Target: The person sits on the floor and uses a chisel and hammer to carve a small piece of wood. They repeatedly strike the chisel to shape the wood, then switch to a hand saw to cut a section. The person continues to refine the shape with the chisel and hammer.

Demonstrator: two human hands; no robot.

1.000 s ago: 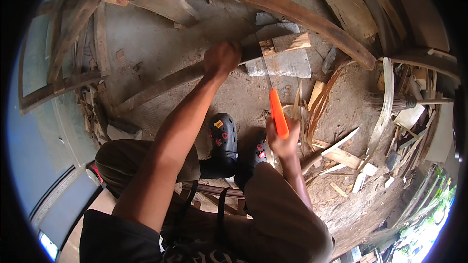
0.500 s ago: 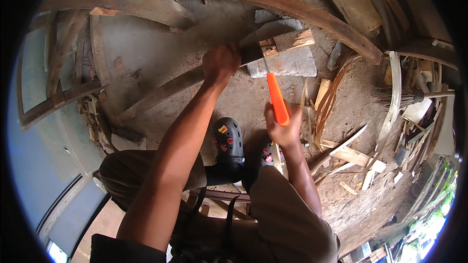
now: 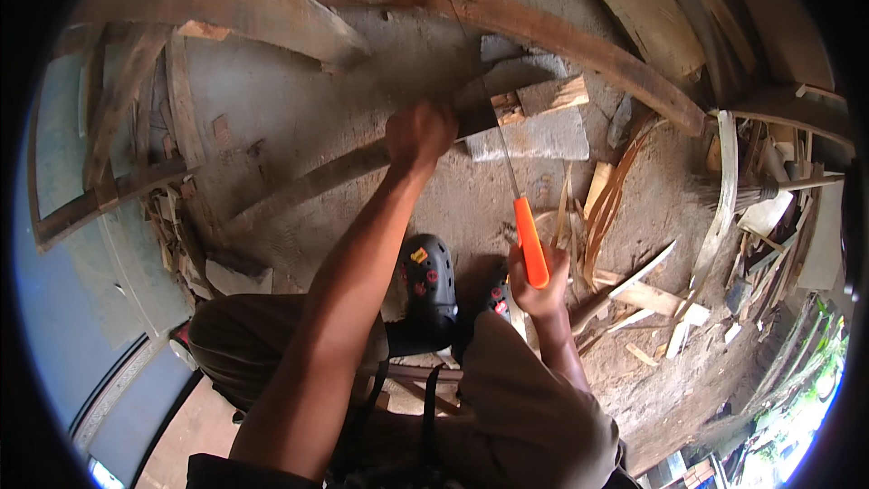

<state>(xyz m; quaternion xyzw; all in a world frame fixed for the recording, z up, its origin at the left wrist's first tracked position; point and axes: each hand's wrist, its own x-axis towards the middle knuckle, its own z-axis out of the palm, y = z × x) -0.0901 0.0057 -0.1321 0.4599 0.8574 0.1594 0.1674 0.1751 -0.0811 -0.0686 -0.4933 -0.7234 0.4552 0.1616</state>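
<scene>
My right hand (image 3: 543, 285) is closed round the orange handle of a handsaw (image 3: 532, 237). The thin blade runs up and away from it, crossing a long wooden beam (image 3: 317, 174) near its right end. With fingers wrapped over that beam, my left hand (image 3: 421, 138) holds it just left of the blade. The beam's splintered right end lies on a pale grey stone block (image 3: 543, 138), while its other end slants down to the left. How deep the blade sits in the wood, I cannot tell.
My dark clogs (image 3: 427, 276) stand below the beam. A long curved-looking timber (image 3: 543, 25) lies beyond it. Wood strips and offcuts (image 3: 652, 299) litter the ground to the right, near a broom (image 3: 738, 195). A wooden frame (image 3: 113, 190) stands at the left.
My right hand has drawn the saw back toward my body, so more blade shows on the near side of the beam. My left hand keeps its hold on the beam.
</scene>
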